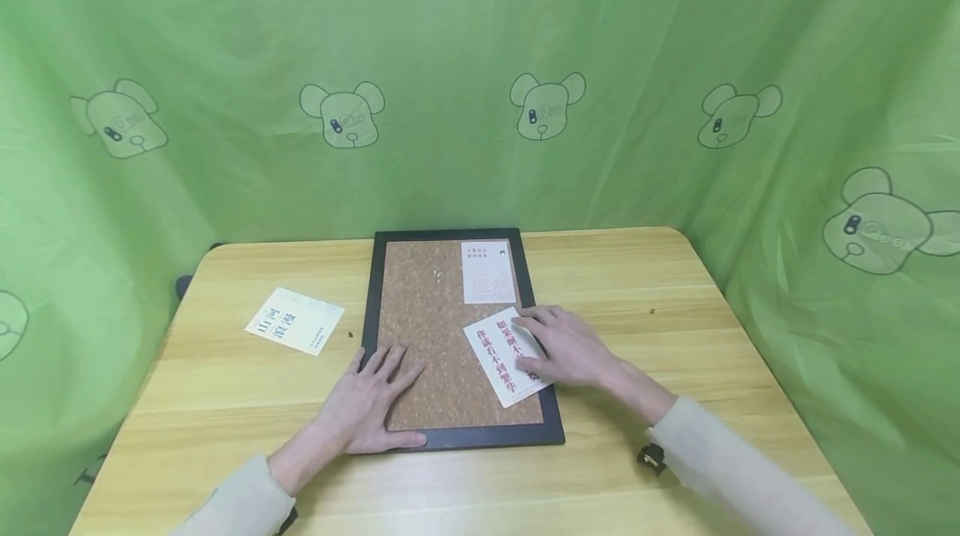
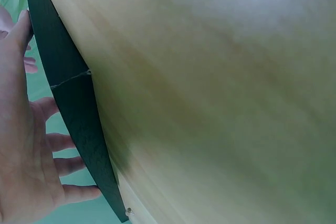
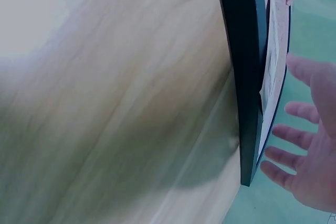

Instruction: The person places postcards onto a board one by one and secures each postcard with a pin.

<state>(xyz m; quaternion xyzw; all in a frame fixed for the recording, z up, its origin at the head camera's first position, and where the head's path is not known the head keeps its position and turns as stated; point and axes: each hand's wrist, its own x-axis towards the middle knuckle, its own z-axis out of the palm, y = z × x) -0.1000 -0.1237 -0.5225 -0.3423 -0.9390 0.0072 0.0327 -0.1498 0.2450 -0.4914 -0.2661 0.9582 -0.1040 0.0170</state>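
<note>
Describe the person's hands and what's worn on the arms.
The left hand and right hand wear no gloves. Pale, plain sleeves end near the wrists. A small black object shows beside the right sleeve's end; something dark peeks out by the left.

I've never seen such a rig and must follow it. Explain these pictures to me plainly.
There is no machine: a person works bare-handed. The wide picture comes from a camera on the head, the other two from one on each wrist. On the table lies a black-framed board bearing a far card and a near card in bold red lettering, both toward its right side. A left card lies on the table. The left grip, meaning hand, rests on the board's near left corner; the right grip touches the near card. Neither seems to clasp anything.
</note>
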